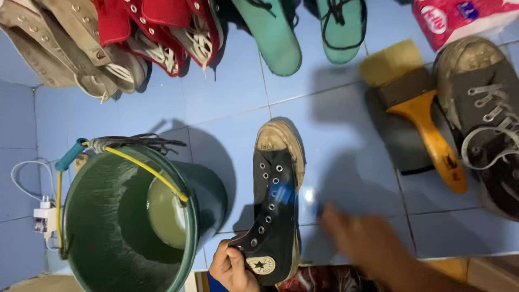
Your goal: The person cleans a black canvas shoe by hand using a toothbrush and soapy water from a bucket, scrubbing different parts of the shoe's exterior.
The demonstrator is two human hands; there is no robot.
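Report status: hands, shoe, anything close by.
Left hand grips black high-top shoe at the ankle. Right hand blurred, beside shoe, grip unclear. Green bucket close on the left.

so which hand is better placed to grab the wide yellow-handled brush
Probably the right hand: it is free, blurred beside the black high-top canvas shoe, on the same side as the wide yellow-handled brush. The left hand is gripping that shoe's ankle.

Right hand motion-blurred, fingers indistinct, grey sneaker cut by right edge, green bucket cropped at bottom
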